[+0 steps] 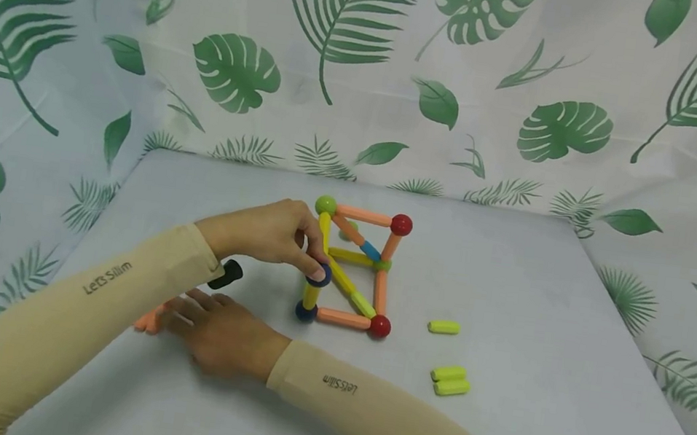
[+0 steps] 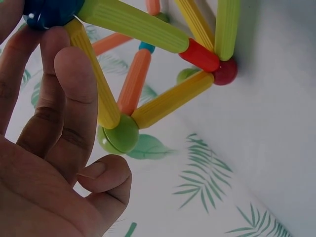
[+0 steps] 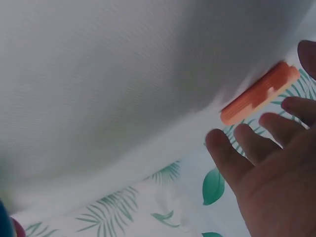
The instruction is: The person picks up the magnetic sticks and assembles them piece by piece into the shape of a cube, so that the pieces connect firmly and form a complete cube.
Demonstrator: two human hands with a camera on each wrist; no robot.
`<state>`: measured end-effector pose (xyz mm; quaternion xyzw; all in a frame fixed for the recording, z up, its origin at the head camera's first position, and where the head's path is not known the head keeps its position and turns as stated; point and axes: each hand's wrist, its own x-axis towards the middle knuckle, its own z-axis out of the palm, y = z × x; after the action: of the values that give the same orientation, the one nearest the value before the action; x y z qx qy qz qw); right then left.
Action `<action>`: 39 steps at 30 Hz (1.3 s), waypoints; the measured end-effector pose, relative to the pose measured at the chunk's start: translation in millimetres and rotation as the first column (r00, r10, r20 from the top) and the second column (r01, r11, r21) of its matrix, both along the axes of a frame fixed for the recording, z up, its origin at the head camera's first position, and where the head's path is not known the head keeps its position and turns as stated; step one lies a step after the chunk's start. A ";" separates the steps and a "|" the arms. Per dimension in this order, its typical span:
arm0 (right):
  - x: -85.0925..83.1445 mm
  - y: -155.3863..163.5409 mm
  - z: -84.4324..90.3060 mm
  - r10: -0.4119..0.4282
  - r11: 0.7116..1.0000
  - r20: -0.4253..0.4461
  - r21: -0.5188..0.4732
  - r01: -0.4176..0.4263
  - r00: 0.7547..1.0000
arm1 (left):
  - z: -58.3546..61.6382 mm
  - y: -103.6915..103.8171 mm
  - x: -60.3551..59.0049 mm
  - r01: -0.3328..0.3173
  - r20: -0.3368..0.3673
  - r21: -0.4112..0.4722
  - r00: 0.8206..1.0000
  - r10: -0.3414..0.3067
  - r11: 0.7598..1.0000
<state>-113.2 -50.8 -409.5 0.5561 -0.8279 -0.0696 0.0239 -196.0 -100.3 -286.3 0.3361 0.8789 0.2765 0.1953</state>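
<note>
A frame of coloured sticks and balls [image 1: 348, 319] stands on the table. My left hand [image 1: 273, 233] pinches the dark blue ball [image 2: 52, 11] at its near upper left corner. In the left wrist view, a yellow-green stick [image 2: 143, 27] and a yellow stick [image 2: 94, 74] run from that ball. A green ball [image 2: 119, 134] sits lower in this view. My right hand [image 1: 224, 333] reaches across beneath the left forearm, fingers extended toward several orange sticks [image 1: 148, 321]. In the right wrist view, the orange sticks [image 3: 259, 94] lie side by side just beyond the spread fingertips.
Right of the frame lie a loose yellow-green stick [image 1: 443, 327] and, nearer, a pair of them [image 1: 452, 387]. A black object [image 1: 226, 273] shows at the left wrist. Leaf-printed cloth [image 1: 361, 123] hangs behind and beside the white table [image 1: 544, 287].
</note>
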 end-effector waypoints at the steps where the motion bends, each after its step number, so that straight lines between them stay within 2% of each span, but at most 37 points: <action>1: -0.8 -0.6 0.5 -0.008 1.000 0.023 0.014 0.007 1.000 | -0.4 0.3 -0.1 -0.001 0.002 0.000 1.000 0.001 1.000; 3: -1.8 -1.7 0.8 -0.022 0.999 0.062 0.038 0.019 0.998 | -1.1 0.3 0.0 -0.002 0.004 -0.001 1.000 0.002 1.000; 5: -1.9 -2.4 0.3 -0.010 1.000 0.060 0.024 0.009 0.998 | -1.2 -0.2 0.4 -0.006 0.002 -0.004 1.000 0.006 1.000; 8: -1.8 -3.7 -0.9 0.023 0.995 -0.008 -0.098 -0.023 1.000 | -1.1 -1.1 0.7 -0.010 0.002 0.001 1.000 0.010 1.000; 11: -2.3 -4.3 -1.8 0.039 0.974 -0.089 -0.219 -0.057 0.995 | -1.8 -1.6 0.3 -0.011 0.004 0.012 1.000 0.010 1.000; 13: -2.5 -3.2 -3.0 0.047 0.976 -0.132 -0.206 -0.074 0.990 | -2.7 -2.1 0.0 -0.010 0.012 0.024 1.000 0.009 1.000; 18: -1.2 1.3 -5.6 0.079 0.995 -0.222 -0.037 -0.089 0.972 | -3.6 -3.6 0.2 -0.013 0.015 0.029 1.000 0.013 1.000; 23: 3.6 17.2 -2.9 0.029 0.999 -0.201 -0.034 -0.037 0.979 | -2.2 -5.8 1.1 -0.017 0.010 0.021 1.000 0.017 1.000; 27: 12.1 40.0 4.2 -0.007 1.000 -0.111 -0.003 0.007 0.994 | -1.9 -8.3 1.8 -0.010 0.010 0.032 1.000 0.010 0.999; 30: 18.6 60.7 10.7 -0.034 0.999 0.033 0.039 0.033 0.999 | -1.3 -9.4 3.7 -0.017 -0.002 0.034 1.000 0.017 0.999; 32: 21.7 77.6 14.4 -0.052 0.998 0.146 0.053 0.044 0.988 | -1.1 -9.7 6.5 -0.032 -0.023 0.028 0.999 0.032 0.999; 34: 23.2 97.1 17.2 -0.076 0.997 0.265 0.051 0.065 0.961 | -1.4 -9.3 10.6 -0.046 -0.045 0.028 0.998 0.047 0.999; 35: 22.7 107.4 19.0 -0.097 0.995 0.329 0.053 0.085 0.939 | -1.9 -8.9 12.8 -0.051 -0.060 0.029 0.997 0.053 0.998; 37: 19.6 128.5 21.6 -0.147 0.989 0.433 0.051 0.138 0.889 | -3.6 -7.7 17.1 -0.053 -0.096 0.033 0.994 0.056 0.998; 39: 13.8 148.8 24.3 -0.203 0.977 0.531 0.052 0.207 0.822 | -5.4 -6.7 20.7 -0.047 -0.124 0.043 0.991 0.052 0.998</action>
<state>-99.3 98.0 -385.2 0.4611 -0.8569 0.0889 -0.2125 -175.3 -107.0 -291.8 0.3348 0.8918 0.2769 0.1262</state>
